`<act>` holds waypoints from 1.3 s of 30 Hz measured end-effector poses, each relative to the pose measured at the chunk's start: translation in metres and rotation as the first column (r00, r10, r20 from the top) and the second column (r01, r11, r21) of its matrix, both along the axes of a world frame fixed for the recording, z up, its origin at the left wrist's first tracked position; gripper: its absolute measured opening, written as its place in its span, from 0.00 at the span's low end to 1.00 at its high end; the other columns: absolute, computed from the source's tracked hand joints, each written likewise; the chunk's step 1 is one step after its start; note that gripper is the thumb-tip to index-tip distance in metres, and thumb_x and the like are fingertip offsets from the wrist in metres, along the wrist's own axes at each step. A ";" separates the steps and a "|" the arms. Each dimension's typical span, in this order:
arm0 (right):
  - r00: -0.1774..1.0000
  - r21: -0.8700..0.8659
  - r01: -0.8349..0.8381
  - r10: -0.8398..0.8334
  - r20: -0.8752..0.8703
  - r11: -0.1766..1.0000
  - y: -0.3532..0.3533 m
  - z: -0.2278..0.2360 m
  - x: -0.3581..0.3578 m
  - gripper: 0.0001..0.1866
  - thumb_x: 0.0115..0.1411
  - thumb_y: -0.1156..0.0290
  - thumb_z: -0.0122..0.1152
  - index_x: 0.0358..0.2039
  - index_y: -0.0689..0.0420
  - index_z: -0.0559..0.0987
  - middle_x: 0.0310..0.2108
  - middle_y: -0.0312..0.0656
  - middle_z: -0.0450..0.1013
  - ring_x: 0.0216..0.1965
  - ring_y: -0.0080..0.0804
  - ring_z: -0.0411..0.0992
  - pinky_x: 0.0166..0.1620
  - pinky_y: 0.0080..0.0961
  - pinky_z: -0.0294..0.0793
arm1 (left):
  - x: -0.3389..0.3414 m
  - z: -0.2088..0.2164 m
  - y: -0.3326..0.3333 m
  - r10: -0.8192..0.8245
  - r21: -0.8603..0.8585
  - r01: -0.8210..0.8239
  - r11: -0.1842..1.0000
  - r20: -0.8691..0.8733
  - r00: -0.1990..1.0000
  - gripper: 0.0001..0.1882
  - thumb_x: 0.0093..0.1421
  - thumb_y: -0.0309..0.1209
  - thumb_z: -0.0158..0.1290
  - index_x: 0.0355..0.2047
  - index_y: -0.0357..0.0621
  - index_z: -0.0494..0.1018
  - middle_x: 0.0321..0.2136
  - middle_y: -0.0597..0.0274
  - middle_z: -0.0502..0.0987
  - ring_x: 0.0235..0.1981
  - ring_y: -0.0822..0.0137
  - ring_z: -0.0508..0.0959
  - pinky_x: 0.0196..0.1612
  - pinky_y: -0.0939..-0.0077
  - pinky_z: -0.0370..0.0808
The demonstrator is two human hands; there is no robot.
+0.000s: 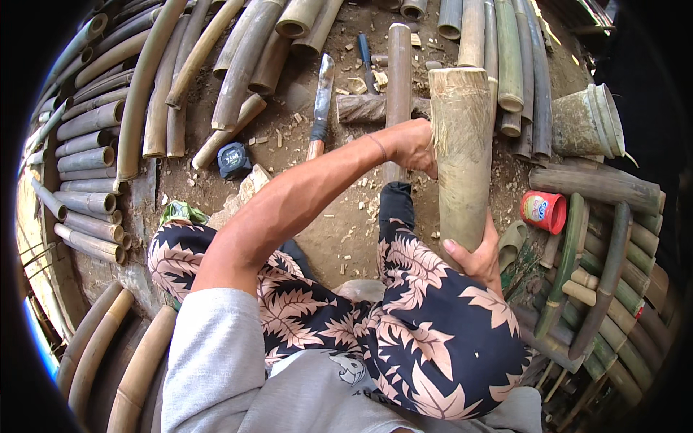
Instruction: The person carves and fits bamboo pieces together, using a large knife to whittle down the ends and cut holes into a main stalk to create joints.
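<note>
A thick, pale tan bamboo tube (462, 155) stands nearly upright before me, its upper end scraped and fibrous. My left hand (417, 148) is closed against the tube's left side, with part of its fingers hidden behind it. Low on the right side, my right hand (478, 252) grips the tube, its thumb across the front and its other fingers out of sight. Just left of the tube, a slimmer brown bamboo pole (398, 94) rests over a short dark log (361, 110). A long-bladed knife (322, 97) with an orange-brown handle lies on the ground beyond my left forearm.
Bamboo poles (162, 79) crowd the left and far side, and more bamboo (509, 58) lies at the far right. Nearby are a blue-black tape measure (233, 160), a blue-handled tool (366, 61), a red tub (543, 211), a dirty bucket (583, 123) and scattered wood chips.
</note>
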State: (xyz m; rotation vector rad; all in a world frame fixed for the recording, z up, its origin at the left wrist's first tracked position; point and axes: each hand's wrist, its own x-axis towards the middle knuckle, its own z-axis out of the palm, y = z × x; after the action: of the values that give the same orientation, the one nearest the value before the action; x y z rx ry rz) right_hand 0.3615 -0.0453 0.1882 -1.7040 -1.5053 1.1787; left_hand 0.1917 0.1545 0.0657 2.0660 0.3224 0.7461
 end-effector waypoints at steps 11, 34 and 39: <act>0.983 0.002 0.040 -0.039 -0.181 0.999 0.002 -0.012 -0.005 0.47 0.44 0.58 0.76 0.61 0.65 0.64 0.50 0.50 0.72 0.51 0.37 0.71 0.55 0.33 0.69 | -0.006 -0.007 -0.014 0.062 -0.021 -0.062 0.998 -0.007 0.998 0.30 0.42 0.36 0.68 0.49 0.47 0.77 0.40 0.50 0.82 0.42 0.52 0.82 0.46 0.60 0.78; 0.836 0.145 0.292 -0.326 0.441 0.945 -0.107 -0.143 0.191 0.45 0.48 0.54 0.74 0.62 0.63 0.66 0.54 0.58 0.68 0.57 0.51 0.67 0.60 0.45 0.65 | 0.005 0.021 -0.108 0.901 -0.736 -0.613 0.288 -0.009 0.434 0.29 0.58 0.41 0.64 0.53 0.36 0.70 0.47 0.55 0.76 0.50 0.63 0.76 0.54 0.64 0.74; 0.806 0.412 0.215 -0.399 0.438 0.885 -0.006 -0.152 0.197 0.38 0.56 0.54 0.66 0.61 0.65 0.67 0.53 0.59 0.63 0.56 0.56 0.62 0.60 0.49 0.62 | -0.003 -0.050 -0.085 0.905 -0.885 -0.434 -0.170 -0.315 0.288 0.38 0.62 0.51 0.58 0.62 0.41 0.60 0.48 0.61 0.72 0.48 0.63 0.74 0.45 0.65 0.75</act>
State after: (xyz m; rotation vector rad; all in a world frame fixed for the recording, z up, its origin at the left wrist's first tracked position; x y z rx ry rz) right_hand 0.5586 -0.0511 0.0359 -2.0024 -1.5222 0.2597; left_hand 0.1885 0.0691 0.0159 0.3054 1.4072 1.2795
